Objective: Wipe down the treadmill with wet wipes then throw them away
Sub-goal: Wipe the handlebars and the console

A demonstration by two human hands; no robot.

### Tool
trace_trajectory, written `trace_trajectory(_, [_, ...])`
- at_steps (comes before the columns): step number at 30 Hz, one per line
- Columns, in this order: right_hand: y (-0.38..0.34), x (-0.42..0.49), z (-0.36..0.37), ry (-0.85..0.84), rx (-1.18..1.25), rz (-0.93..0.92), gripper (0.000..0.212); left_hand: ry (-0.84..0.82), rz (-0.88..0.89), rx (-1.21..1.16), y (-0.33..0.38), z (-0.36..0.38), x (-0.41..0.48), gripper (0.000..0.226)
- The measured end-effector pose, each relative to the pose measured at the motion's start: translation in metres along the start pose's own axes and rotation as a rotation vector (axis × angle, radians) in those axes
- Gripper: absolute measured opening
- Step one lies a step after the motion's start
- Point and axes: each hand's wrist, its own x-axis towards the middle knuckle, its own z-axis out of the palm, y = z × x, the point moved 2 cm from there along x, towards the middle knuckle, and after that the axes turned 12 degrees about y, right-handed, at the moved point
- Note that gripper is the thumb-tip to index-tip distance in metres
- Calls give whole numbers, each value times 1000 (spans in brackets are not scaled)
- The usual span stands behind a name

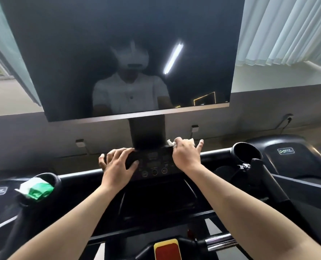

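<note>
Both arms bare, stretched forward, converging slightly. Left forearm runs up from lower left. Left hand is palm down, fingers curled over the left end of the console, thumb laid on its face. Right forearm comes in from lower right, wrist straight. Right hand sits knuckles up at the console's top edge, fingers bunched round a white wipe — little finger sticking out to the right. Hands apart, not touching.
</note>
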Motion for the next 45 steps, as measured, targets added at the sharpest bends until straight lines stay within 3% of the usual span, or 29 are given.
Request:
trace_trajectory(7, [-70, -21, 26, -142, 116, -240, 34, -14, -42, -37, 3, -3, -2, 50])
trace_trajectory(11, [-59, -16, 18, -159, 186, -279, 32, -12, 17, -36, -4, -3, -1, 52])
trace_trajectory(15, [-25, -9, 15, -17, 96, -84, 31, 19, -13, -164, -19, -5, -4, 58])
trace_trajectory(19, [-40, -15, 19, 3, 53, 14, 31, -17, -176, -330, -40, -12, -17, 65])
trace_trajectory(28, [-122, -39, 51, -59, 164, -193, 32, -118, -216, -546, -58, -14, -22, 79])
trace_trajectory(33, [-104, -28, 41, -68, 83, -143, 32, -168, -329, -583, -68, -14, -28, 94])
trace_trajectory(38, [-97, -27, 42, -35, -73, -17, 35, -242, -355, -619, -82, -13, -29, 89])
trace_trajectory(45, [-167, -42, 69, -70, 28, -165, 39, -273, -345, -617, -88, -11, -29, 91])
